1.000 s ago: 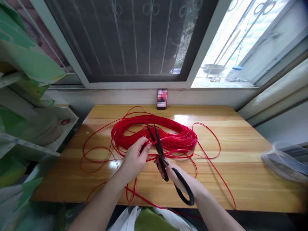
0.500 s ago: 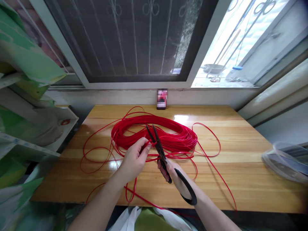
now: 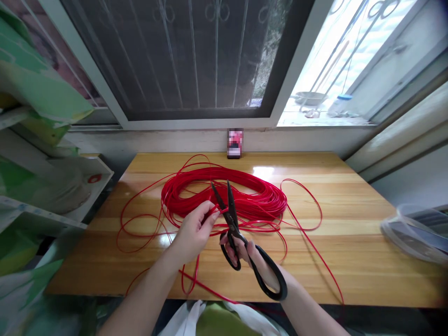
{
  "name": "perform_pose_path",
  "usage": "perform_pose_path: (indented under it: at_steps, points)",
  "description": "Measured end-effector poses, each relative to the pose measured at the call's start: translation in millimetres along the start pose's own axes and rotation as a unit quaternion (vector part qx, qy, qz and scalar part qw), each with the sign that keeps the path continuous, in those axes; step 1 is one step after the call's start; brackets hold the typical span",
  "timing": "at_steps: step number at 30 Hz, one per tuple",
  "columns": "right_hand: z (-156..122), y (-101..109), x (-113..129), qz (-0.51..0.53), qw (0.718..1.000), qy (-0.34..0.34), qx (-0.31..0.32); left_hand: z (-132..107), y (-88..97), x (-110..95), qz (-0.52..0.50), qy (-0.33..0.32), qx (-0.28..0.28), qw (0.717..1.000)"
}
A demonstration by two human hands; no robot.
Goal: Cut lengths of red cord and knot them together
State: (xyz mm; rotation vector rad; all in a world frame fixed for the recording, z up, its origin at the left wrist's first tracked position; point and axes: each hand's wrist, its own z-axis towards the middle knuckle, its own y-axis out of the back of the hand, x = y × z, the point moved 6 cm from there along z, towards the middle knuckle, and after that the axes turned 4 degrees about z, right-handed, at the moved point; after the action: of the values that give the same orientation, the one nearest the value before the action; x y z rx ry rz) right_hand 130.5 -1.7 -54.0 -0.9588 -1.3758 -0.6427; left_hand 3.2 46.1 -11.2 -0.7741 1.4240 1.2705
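Observation:
My left hand (image 3: 196, 228) pinches a red cord (image 3: 224, 211) between thumb and fingers, and a short end of it sticks out to the right. Around that end stand the parted blades of black-handled scissors (image 3: 231, 226). My right hand (image 3: 254, 259) is closed around the scissors, its fingers in the handle loops. Whether the blades touch the cord I cannot tell. Behind both hands lies a big oval coil of red cord (image 3: 269, 200), with loose strands looping out to the left and right. More strands run down past my left wrist to the table's front edge.
The wooden table (image 3: 350, 261) stands against a window wall. A small dark-framed object with a blurred front (image 3: 234, 143) leans at the back. At the right edge is a clear plastic container (image 3: 413, 233). White shelves (image 3: 98, 170) and green patterned cloth (image 3: 42, 79) border the left side.
The scissor blades have spread wider apart, and the handle loops have moved apart too. My left hand stays nearly in place with the cord.

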Motion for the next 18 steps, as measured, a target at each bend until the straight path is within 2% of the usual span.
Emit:
perform_pose_path:
  at_steps: [4,9,13,18]
  points:
    - [2.6,-2.8,-2.8,0.012,1.000,-0.002,0.013,-0.8,1.4,-2.5,0.026,-0.006,-0.002,1.000]
    - [2.2,-0.7,-19.9,0.075,0.996,-0.039,0.007,-0.3,0.7,-2.4,0.031,-0.013,0.000,0.999]
    - [-0.3,2.0,-28.0,0.077,0.996,-0.044,0.014,0.7,-0.3,-0.1,0.026,-0.014,0.000,1.000]
    - [-0.4,2.4,-19.8,0.047,0.998,-0.040,0.002,0.9,-1.0,-1.3,0.004,-0.005,0.003,1.000]
